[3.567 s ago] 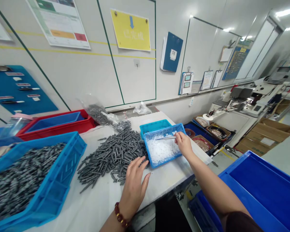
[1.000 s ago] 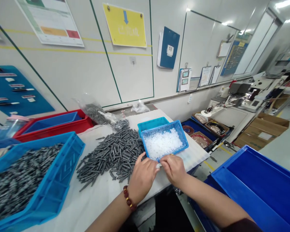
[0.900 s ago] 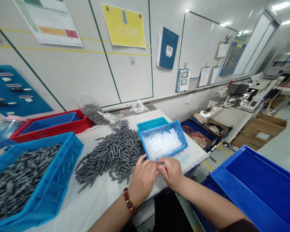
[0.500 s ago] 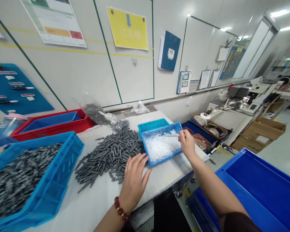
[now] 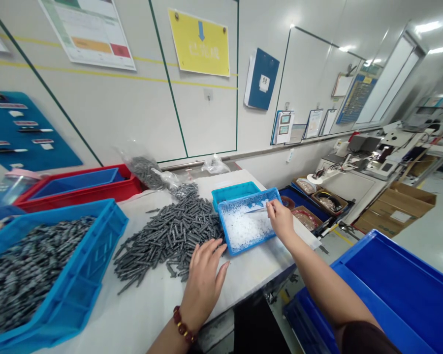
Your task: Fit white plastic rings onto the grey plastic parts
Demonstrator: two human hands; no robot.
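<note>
My right hand (image 5: 281, 219) is closed on a pair of thin silver tweezers (image 5: 256, 211), held over a blue tray (image 5: 248, 247). Small white plastic parts (image 5: 241, 227) fill much of that tray. The tweezers' tip points left, above the white parts; whether it grips one is too small to tell. My left hand (image 5: 204, 275), fingers spread and holding nothing, hovers or rests by the tray's near left corner. Just beyond its fingertips spreads a pile of dark grey pen-shaped plastic parts (image 5: 170, 236) on the white tabletop (image 5: 147, 314).
A large blue crate (image 5: 92, 290) of similar grey parts stands at left. Behind it is a red bin (image 5: 133, 187) holding a blue one. A teal tray (image 5: 236, 191) touches the blue tray's back. Plastic bags (image 5: 145, 172) lie by the wall. Blue bins (image 5: 395, 280) stand at lower right.
My right hand has moved slightly left and down with the tweezers, whose tip now sits a little lower over the white parts. My left hand stays nearly in place.
</note>
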